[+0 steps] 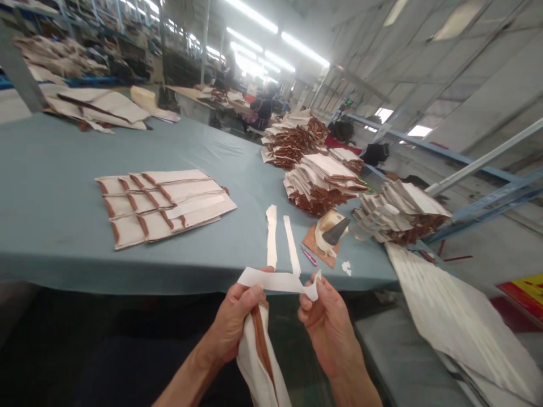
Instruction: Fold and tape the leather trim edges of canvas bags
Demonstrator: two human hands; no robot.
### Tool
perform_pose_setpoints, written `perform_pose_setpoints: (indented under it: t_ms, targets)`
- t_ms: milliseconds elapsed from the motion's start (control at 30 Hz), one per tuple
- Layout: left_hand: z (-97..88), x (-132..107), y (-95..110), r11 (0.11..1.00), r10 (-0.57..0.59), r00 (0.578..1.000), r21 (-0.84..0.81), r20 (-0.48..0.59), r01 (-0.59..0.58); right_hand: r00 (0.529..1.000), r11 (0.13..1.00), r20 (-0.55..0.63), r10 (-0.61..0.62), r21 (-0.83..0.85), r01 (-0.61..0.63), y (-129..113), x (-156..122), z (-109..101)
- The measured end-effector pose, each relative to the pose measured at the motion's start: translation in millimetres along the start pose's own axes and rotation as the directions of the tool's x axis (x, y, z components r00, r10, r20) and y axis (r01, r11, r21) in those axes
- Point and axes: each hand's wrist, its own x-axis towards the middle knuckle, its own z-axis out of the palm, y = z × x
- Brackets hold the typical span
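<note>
Stretched between both hands, just off the table's front edge, is a white strip point(278, 281). My left hand point(237, 316) pinches its left end and also grips a cream fabric piece with a brown band point(258, 353), which hangs down below the hand. Thumb and fingers of my right hand point(326, 316) are closed on the strip's other end, where it bends and curls up. On the table beyond lie a wider white strip point(272, 234) and a narrower one point(291, 243).
Overlapping cream pieces with brown edges point(161, 206) lie on the blue-green table point(169, 147). Beside the strips are a pink-handled tool point(309, 255) and a dark cone-shaped object point(336, 230) on a brown pad. Stacks of cream and brown pieces point(324, 178) stand at the right.
</note>
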Motion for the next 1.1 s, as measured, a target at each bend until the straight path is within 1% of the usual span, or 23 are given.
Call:
perform_pose_setpoints:
  t_ms: [67, 167, 233, 333, 400, 433, 500, 533, 567, 600, 633, 667, 700, 733, 800, 833, 900, 933, 967, 1033, 1100]
  targets:
    - [-6.1, -8.4, 3.5, 0.999, 0.034, 0.995, 0.007, -0.096, -0.033, 0.999, 0.999, -0.026, 0.03, 0.023, -0.03, 10.9, -3.2, -5.9]
    - [-17.5, -19.5, 10.8, 0.993, 0.11, 0.98, 0.055, -0.168, -0.102, 0.998, 0.997, -0.017, 0.054, 0.058, -0.053, 34.2, -4.0, -11.8]
    - [-25.8, -28.1, 16.1, 0.982, 0.174, 0.962, 0.103, -0.212, -0.155, 0.996, 0.993, -0.016, 0.087, 0.075, -0.086, 56.5, -3.1, -14.9]
    - [-36.1, -44.1, 23.7, 0.958, 0.264, 0.926, 0.187, -0.268, -0.219, 0.988, 0.988, 0.0, 0.153, -0.014, -0.153, 94.9, -1.3, -17.8]
    - [-40.2, -56.6, 27.7, 0.92, 0.334, 0.9, 0.302, -0.28, -0.248, 0.981, 0.976, 0.029, 0.191, -0.114, -0.187, 114.3, -0.3, -17.6]
    - [-41.3, -63.1, 29.4, 0.887, 0.374, 0.887, 0.384, -0.272, -0.256, 0.979, 0.969, 0.035, 0.203, -0.152, -0.196, 119.5, -0.1, -16.7]
    - [-42.0, -75.2, 31.9, 0.787, 0.454, 0.861, 0.557, -0.229, -0.266, 0.98, 0.96, 0.022, 0.198, -0.206, -0.19, 117.8, -0.8, -11.9]
    - [-41.9, -80.6, 32.9, 0.733, 0.484, 0.851, 0.625, -0.203, -0.268, 0.986, 0.956, 0.024, 0.164, -0.25, -0.153, 111.0, -2.1, -7.5]
    - [-41.6, -85.1, 33.6, 0.693, 0.504, 0.845, 0.669, -0.18, -0.27, 0.992, 0.951, 0.034, 0.121, -0.29, -0.106, 100.9, -4.2, -1.6]
    - [-41.2, -88.8, 34.1, 0.662, 0.518, 0.84, 0.698, -0.16, -0.275, 0.994, 0.922, 0.103, 0.043, -0.388, 0.0, 88.6, -7.2, 6.0]
    - [-40.8, -91.5, 34.3, 0.639, 0.527, 0.838, 0.716, -0.143, -0.28, 0.977, 0.876, 0.214, -0.025, -0.467, 0.125, 75.1, -10.9, 15.1]
    - [-40.4, -93.2, 34.5, 0.625, 0.531, 0.837, 0.727, -0.131, -0.283, 0.946, 0.83, 0.319, -0.058, -0.511, 0.224, 61.9, -15.0, 25.2]
    - [-40.0, -94.1, 34.5, 0.616, 0.531, 0.838, 0.736, -0.123, -0.282, 0.91, 0.796, 0.407, -0.074, -0.526, 0.3, 50.0, -19.3, 36.0]
    - [-39.6, -94.4, 34.4, 0.608, 0.531, 0.839, 0.742, -0.118, -0.281, 0.87, 0.777, 0.49, -0.054, -0.527, 0.345, 40.4, -23.2, 46.6]
    - [-38.5, -93.5, 34.2, 0.597, 0.529, 0.843, 0.75, -0.1, -0.286, 0.799, 0.788, 0.602, -0.006, -0.489, 0.374, 30.2, -29.5, 65.0]
    - [-38.0, -92.8, 34.1, 0.595, 0.525, 0.847, 0.75, -0.091, -0.289, 0.772, 0.803, 0.636, 0.012, -0.466, 0.372, 29.6, -31.7, 71.9]
    - [-37.4, -91.9, 33.4, 0.6, 0.507, 0.858, 0.747, -0.077, -0.288, 0.745, 0.84, 0.666, 0.04, -0.426, 0.335, 35.2, -34.7, 80.5]
    - [-37.7, -91.9, 32.7, 0.602, 0.498, 0.864, 0.749, -0.08, -0.277, 0.746, 0.861, 0.664, 0.056, -0.411, 0.301, 40.5, -36.0, 82.5]
    - [-38.7, -92.3, 31.4, 0.599, 0.496, 0.863, 0.759, -0.099, -0.257, 0.76, 0.882, 0.647, 0.064, -0.393, 0.26, 46.8, -37.6, 83.3]
    - [-42.7, -94.7, 27.1, 0.587, 0.513, 0.842, 0.784, -0.164, -0.204, 0.821, 0.922, 0.571, 0.029, -0.332, 0.198, 62.1, -42.4, 82.5]
    - [-49.3, -98.9, 20.0, 0.603, 0.536, 0.804, 0.783, -0.257, -0.152, 0.893, 0.945, 0.446, -0.057, -0.265, 0.192, 80.5, -49.8, 79.3]
